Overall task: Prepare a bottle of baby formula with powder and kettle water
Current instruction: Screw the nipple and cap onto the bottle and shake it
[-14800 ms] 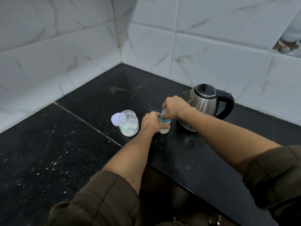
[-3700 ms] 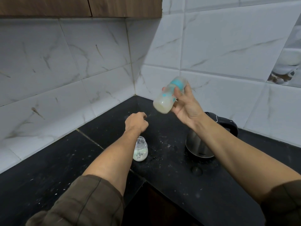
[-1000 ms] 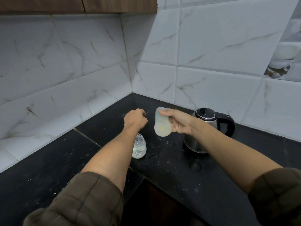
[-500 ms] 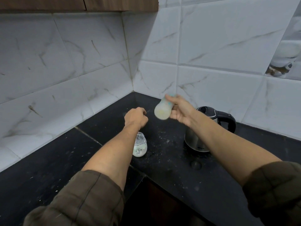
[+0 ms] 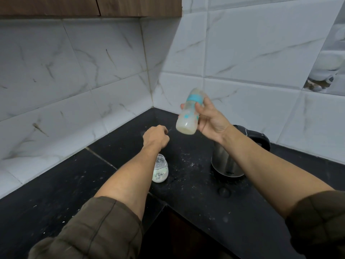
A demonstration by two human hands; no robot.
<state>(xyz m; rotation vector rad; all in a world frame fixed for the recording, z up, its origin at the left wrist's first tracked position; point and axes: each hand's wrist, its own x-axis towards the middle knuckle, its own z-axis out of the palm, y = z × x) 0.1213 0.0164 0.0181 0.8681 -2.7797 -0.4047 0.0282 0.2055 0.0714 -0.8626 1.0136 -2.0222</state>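
Note:
My right hand (image 5: 211, 120) grips a capped baby bottle (image 5: 188, 117) with a teal collar, raised above the black counter (image 5: 186, 184) and tilted, its milky liquid at the lower end. My left hand (image 5: 155, 136) hovers over the counter with fingers curled into a loose fist, holding nothing that I can see. A small glass jar of white powder (image 5: 160, 170) stands just below my left forearm. The steel kettle (image 5: 226, 165) with a black handle stands behind my right forearm, its lid hidden.
White marbled tile walls meet in a corner behind the counter. Wooden cabinets (image 5: 93, 6) hang at the top left. White powder specks lie scattered on the counter around the jar. A dark recess drops away at the counter's inner front edge.
My right hand has swung the bottle up and down in the air and now holds it higher and more tilted. My left hand has stayed in place.

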